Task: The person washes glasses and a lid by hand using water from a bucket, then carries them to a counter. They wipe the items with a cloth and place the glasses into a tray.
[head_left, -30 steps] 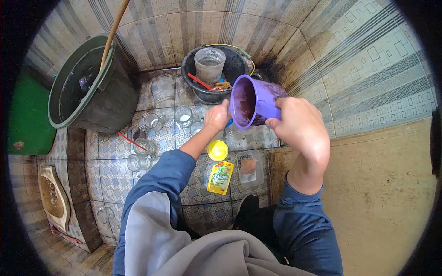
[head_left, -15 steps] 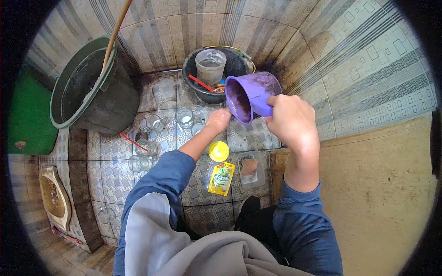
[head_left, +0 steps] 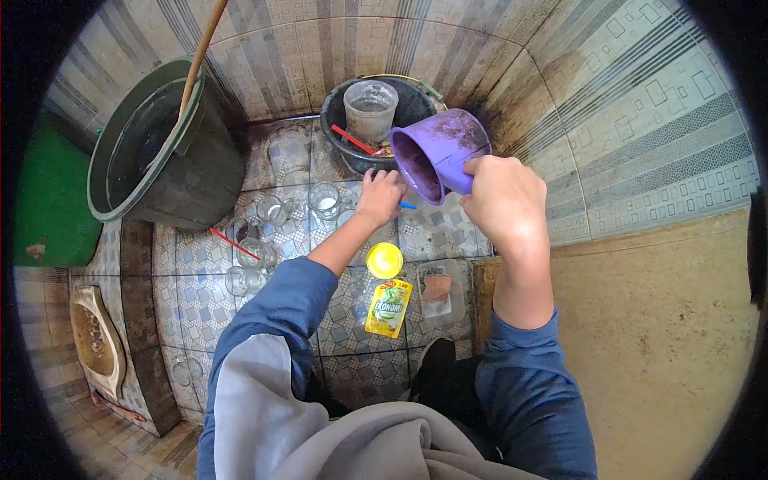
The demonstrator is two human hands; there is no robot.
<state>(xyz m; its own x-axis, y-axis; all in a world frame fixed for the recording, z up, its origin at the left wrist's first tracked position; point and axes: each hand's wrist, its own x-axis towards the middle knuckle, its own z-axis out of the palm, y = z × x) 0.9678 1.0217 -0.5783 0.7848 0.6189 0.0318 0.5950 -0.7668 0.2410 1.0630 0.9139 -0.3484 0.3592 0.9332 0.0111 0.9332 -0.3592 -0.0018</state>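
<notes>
My right hand (head_left: 506,202) is closed on the handle of a purple dipper (head_left: 456,148), tilted with its mouth to the left and down. My left hand (head_left: 381,196) is left of the dipper's mouth, in front of a black bucket (head_left: 340,148). Its fingers are bent downward and partly closed; what they hold, if anything, is hidden. A small blue piece (head_left: 407,206) shows just right of that hand. To its left stands a clear glass mug (head_left: 324,200). Nearer me are a round yellow tub (head_left: 384,261) and a yellow soap pouch (head_left: 389,309).
Several glasses lie on the tiled floor at left, near a red straw (head_left: 234,242). A large grey-green bin (head_left: 196,172) holds a wooden stick (head_left: 200,60). The black bucket contains a cloudy plastic container (head_left: 370,120). A clear tray (head_left: 436,310) holds a brownish block (head_left: 437,288).
My left hand has moved slightly up and left, away from the dipper's mouth, and its fingers are less bunched. The dipper has shifted a little upward, still tilted in my right hand.
</notes>
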